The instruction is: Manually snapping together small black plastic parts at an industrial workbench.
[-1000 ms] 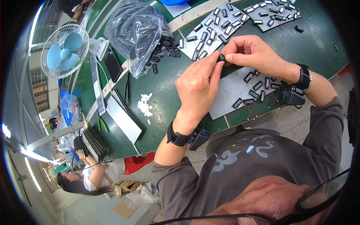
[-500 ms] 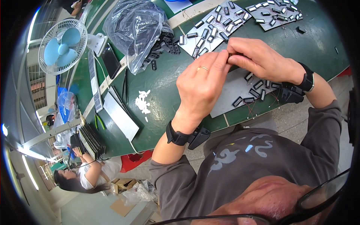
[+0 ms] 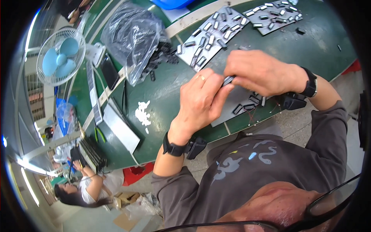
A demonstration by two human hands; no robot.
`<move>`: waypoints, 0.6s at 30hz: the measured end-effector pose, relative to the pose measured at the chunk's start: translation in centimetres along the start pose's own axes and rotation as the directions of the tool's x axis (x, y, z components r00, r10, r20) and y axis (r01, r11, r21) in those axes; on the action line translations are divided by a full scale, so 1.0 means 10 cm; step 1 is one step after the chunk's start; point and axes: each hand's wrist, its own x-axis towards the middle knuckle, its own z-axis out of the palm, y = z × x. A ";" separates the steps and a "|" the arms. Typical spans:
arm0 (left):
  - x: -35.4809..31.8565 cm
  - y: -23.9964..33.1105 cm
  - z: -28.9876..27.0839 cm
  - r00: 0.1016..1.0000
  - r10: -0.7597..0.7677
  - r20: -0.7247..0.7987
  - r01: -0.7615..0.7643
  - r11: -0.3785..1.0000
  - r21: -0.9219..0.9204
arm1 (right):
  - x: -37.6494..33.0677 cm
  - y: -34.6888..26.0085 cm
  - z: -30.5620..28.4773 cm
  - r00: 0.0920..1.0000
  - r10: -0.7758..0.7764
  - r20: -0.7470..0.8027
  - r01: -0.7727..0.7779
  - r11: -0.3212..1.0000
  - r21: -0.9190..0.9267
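Between the thumb and fingers of my left hand [image 3: 199, 98] is a small dark oblong part [image 3: 228, 80] with a light stripe; most of it is hidden. My right hand [image 3: 261, 71] is closed at the part's other end, its thumb and fingertips meeting my left fingertips. Under my hands lies a grey board [image 3: 227, 102] bearing several small black-framed oblong parts [image 3: 251, 99] with thin wires. Beyond my hands, another grey board [image 3: 187, 56] carries several like parts with pale faces. A third board [image 3: 266, 28] of them lies at the far right.
A clear plastic bag [image 3: 133, 34] of black pieces stands at the far left, with loose black pieces [image 3: 164, 54] beside it. Small white pieces [image 3: 142, 113] are heaped on the green table [image 3: 154, 143]. A fan [image 3: 62, 58], phone [image 3: 110, 71] and green-handled tool [image 3: 99, 134] sit leftward. Another person [image 3: 91, 185] works there.
My hands have tilted and come slightly nearer my body, and the dark part now shows between my fingertips. The whole view has shifted a little.
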 end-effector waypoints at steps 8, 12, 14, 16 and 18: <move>-0.05 0.05 -0.02 0.980 -0.189 0.065 0.195 0.975 -0.110 | 0.03 -0.09 -0.02 0.996 0.054 -0.068 -0.052 0.998 0.032; -0.01 0.03 0.04 0.968 -0.249 -0.031 0.236 0.946 -0.224 | 0.04 -0.12 -0.24 0.989 0.131 -0.074 -0.135 0.989 -0.062; -0.02 0.01 0.04 0.950 -0.309 -0.050 0.278 0.907 -0.315 | -0.04 -0.06 -0.46 0.964 0.234 -0.127 -0.245 0.966 -0.078; 0.00 -0.03 0.03 0.900 -0.425 -0.098 0.334 0.815 -0.473 | -0.15 -0.01 -0.57 0.932 0.317 -0.176 -0.337 0.936 -0.097; 0.00 -0.04 0.04 0.913 -0.392 -0.115 0.311 0.850 -0.425 | -0.27 -0.03 -0.61 0.901 0.415 -0.126 -0.434 0.872 -0.227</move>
